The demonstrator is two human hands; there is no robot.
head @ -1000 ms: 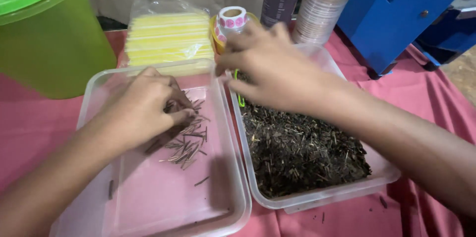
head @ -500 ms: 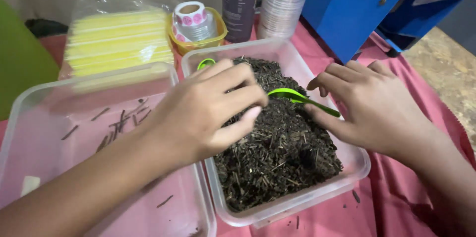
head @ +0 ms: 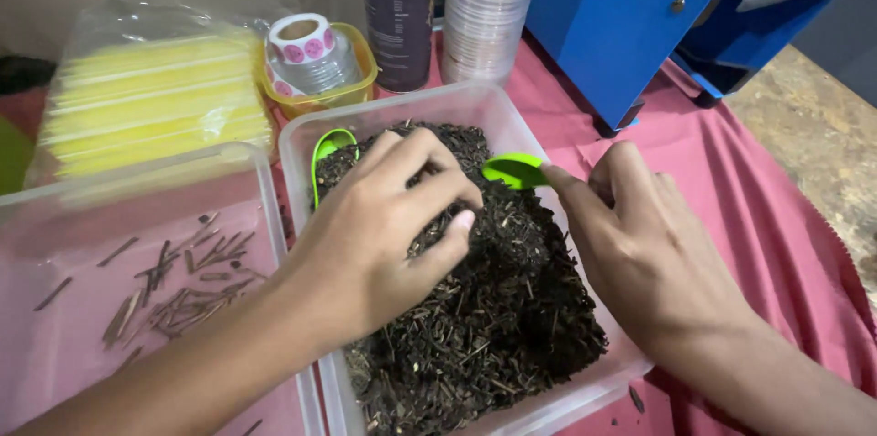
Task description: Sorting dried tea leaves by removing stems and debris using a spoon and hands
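Now both our hands have moved over the right tub (head: 301,139): left hand (head: 379,231) curls loosely into the dried leaf mix (head: 512,308), while right hand (head: 639,244) pinches the green scoop (head: 513,169); the picked-out twigs (head: 174,285) lie behind in the left tub (head: 137,180).

Left: clear plastic tub (head: 55,208) with a few brown twig pieces (head: 174,290). Behind it, bagged yellow sheets (head: 146,107), sticker roll (head: 300,39) in a small yellow cup (head: 361,80), dark cylindrical can (head: 399,16), stacked clear lids (head: 489,7). Blue metal cabinet (head: 612,25) (right rear), all on red cloth (head: 758,217).

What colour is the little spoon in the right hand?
Bright green. The spoon shows best in the head view, held by the right hand.
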